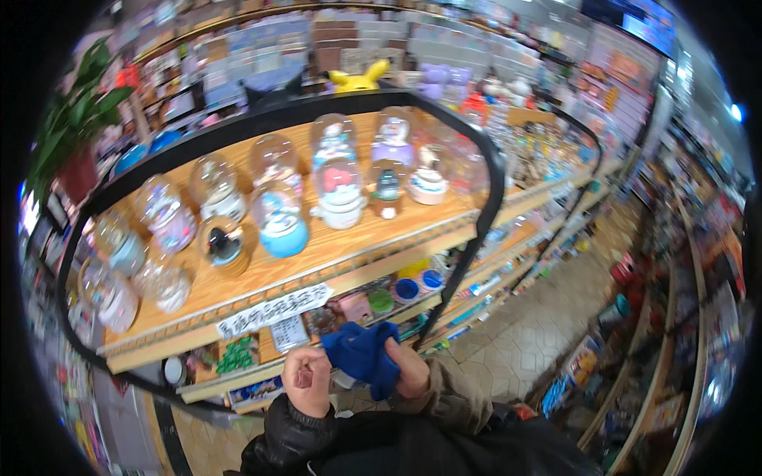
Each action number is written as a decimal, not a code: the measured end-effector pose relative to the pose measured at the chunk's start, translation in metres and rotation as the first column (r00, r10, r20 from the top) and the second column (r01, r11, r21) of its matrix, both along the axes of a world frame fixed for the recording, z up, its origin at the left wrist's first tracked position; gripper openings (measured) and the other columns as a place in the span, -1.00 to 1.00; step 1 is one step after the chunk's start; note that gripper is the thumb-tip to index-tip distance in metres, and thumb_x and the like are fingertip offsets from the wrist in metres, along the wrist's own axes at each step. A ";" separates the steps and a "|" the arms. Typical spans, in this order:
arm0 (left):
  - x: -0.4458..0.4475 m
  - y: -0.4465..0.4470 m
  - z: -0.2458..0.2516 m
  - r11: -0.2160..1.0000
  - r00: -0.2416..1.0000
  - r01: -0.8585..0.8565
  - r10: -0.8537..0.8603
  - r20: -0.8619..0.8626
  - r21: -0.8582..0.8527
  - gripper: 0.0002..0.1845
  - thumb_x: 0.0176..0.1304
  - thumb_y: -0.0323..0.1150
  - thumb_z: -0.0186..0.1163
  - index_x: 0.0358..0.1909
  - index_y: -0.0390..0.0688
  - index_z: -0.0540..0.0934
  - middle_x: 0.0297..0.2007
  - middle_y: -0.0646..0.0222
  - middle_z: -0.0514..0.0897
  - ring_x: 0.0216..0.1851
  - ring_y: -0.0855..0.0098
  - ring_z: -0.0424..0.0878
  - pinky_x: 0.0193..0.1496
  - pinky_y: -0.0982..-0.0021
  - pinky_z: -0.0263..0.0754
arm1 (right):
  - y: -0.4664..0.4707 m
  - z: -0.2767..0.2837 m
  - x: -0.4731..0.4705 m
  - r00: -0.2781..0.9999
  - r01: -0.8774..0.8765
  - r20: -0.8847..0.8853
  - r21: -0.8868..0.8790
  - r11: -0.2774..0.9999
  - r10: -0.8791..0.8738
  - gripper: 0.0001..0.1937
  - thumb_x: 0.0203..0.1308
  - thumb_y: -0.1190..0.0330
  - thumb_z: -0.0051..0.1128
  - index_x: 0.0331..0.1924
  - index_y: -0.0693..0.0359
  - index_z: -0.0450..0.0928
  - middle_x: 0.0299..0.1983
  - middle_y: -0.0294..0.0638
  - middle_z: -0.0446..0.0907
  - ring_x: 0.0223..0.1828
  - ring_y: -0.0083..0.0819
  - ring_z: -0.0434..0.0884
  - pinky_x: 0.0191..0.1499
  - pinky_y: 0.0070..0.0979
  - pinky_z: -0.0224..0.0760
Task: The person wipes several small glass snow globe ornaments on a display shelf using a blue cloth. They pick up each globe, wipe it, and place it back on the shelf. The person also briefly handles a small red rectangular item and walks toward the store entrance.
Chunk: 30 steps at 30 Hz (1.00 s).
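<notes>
A blue cloth (363,357) is bunched up between my two hands, low in front of a wooden display shelf. My right hand (409,370) grips its right side, thumb on top. My left hand (307,379) is at the cloth's left edge with fingers curled; whether it pinches the cloth is hard to tell. Above and beyond the hands, several snow globes stand on the shelf's top board (351,244). Among them are one with a light blue base (283,235), one with a white base (339,199) and a dark one (221,244).
A black rail (493,160) frames the shelf. A paper strip with writing (277,310) hangs on its front edge. Lower shelves hold small goods, including green items (237,355). A potted plant (77,169) stands at left. Across the tiled aisle (518,351), more stocked shelves run along the right.
</notes>
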<state>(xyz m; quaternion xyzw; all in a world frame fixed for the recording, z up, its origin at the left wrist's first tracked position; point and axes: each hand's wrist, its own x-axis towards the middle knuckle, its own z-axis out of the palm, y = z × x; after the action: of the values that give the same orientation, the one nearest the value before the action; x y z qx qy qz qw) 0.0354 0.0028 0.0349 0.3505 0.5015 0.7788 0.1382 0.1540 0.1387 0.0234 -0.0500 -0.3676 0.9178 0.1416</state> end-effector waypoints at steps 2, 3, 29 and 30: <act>0.002 -0.008 -0.004 0.998 0.986 -0.048 0.042 0.159 0.038 -0.87 0.43 -0.36 0.02 -0.19 -0.23 0.41 -0.47 0.39 0.51 -0.56 0.70 0.27 -0.49 0.64 0.15 | 0.003 -0.002 0.005 0.996 -0.038 0.088 0.031 0.999 0.036 -0.51 0.42 0.16 -0.16 0.28 0.31 0.27 0.17 -0.12 0.46 0.15 -0.37 0.48 0.22 -0.42 0.31; 0.003 -0.013 -0.005 0.994 0.983 -0.108 0.104 0.150 0.019 -0.83 0.45 -0.30 -0.01 -0.20 -0.20 0.42 -0.49 0.42 0.50 -0.58 0.70 0.25 -0.50 0.65 0.13 | 0.005 -0.004 0.003 0.996 -0.077 0.047 0.025 0.997 0.076 -0.53 0.42 0.21 -0.13 0.28 0.31 0.28 0.16 -0.12 0.46 0.15 -0.35 0.49 0.22 -0.41 0.30; -0.086 -0.345 -0.034 0.501 0.684 -0.671 0.135 0.717 0.546 -0.64 0.43 -0.40 -0.03 0.20 -0.30 0.32 0.23 0.14 0.38 0.29 0.26 0.32 0.40 0.14 0.18 | -0.285 -0.051 -0.219 0.831 -0.407 0.129 0.805 0.431 0.541 -0.65 0.39 0.32 -0.28 -0.13 0.39 0.56 0.00 -0.07 0.52 0.05 -0.30 0.49 0.18 -0.42 0.26; -0.090 -0.359 -0.034 0.493 0.694 -0.664 0.127 0.709 0.562 -0.63 0.43 -0.40 -0.04 0.21 -0.31 0.30 0.23 0.14 0.37 0.29 0.25 0.32 0.40 0.13 0.18 | -0.301 -0.052 -0.227 0.836 -0.381 0.135 0.841 0.385 0.532 -0.65 0.41 0.31 -0.27 -0.14 0.39 0.56 -0.01 -0.09 0.53 0.03 -0.32 0.50 0.16 -0.43 0.28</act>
<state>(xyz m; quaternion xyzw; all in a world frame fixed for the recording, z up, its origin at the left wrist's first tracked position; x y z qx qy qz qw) -0.0546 -0.3567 0.0006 -0.0163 0.1066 0.9909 -0.0801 -0.0728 -0.1625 -0.0282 0.2001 -0.7488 0.6264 -0.0827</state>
